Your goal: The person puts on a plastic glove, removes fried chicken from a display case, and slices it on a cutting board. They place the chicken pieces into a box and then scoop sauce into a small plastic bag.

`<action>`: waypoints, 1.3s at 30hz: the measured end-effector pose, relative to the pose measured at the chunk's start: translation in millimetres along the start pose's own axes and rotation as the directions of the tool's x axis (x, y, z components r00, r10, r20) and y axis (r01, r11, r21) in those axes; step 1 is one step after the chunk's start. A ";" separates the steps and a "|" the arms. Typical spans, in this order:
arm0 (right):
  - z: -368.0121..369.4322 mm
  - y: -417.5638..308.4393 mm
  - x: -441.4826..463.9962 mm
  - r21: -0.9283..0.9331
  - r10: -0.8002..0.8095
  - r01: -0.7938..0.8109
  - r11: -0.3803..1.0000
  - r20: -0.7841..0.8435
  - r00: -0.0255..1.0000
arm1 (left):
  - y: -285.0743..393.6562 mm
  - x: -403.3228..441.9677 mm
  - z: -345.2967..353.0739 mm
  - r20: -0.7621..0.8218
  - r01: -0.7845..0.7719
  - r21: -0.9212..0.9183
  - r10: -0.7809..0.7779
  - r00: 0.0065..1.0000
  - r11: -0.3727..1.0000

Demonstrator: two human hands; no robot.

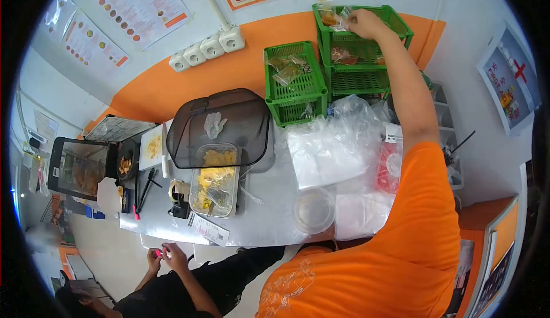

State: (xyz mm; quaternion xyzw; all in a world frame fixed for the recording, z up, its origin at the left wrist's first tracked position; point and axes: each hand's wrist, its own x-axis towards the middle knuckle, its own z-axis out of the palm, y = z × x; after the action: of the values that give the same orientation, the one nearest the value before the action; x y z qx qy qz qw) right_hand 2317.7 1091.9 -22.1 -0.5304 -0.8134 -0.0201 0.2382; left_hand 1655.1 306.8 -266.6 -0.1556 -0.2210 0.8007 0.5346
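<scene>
My right hand (pixel 364 24) reaches over the front of the top green basket (pixel 395 19) in the stack at the back. Its fingers are bent and pressed together on a small clear plastic packet (pixel 339 27). Beside it, a packet with orange-brown contents (pixel 327 17) lies at the basket's left corner. On the tier below are packets with reddish contents (pixel 342 56). My left hand is out of view.
Left of the stack stands another green basket (pixel 295 92) with packets. Plastic bags (pixel 329 155), a round clear lid (pixel 314 210), a dark tinted cover (pixel 220 126), a tub of yellow food (pixel 215 180), a tape dispenser (pixel 179 199) and a knife (pixel 165 166) occupy the metal table. A co-worker in black (pixel 189 286) holds something pink.
</scene>
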 end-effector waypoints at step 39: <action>12.2 -25.5 -94.4 0.101 0.116 -0.309 0.946 0.783 0.611 | 24.9 -35.8 33.0 0.035 -0.263 -0.273 0.283 0.958 0.925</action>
State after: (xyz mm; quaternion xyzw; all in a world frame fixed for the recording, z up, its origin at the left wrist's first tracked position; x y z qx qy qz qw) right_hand 2321.5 1003.8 -65.9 -0.5506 -0.7644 0.3280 -0.0707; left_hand 1633.1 259.2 -251.0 -0.2254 -0.3221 0.8357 0.3835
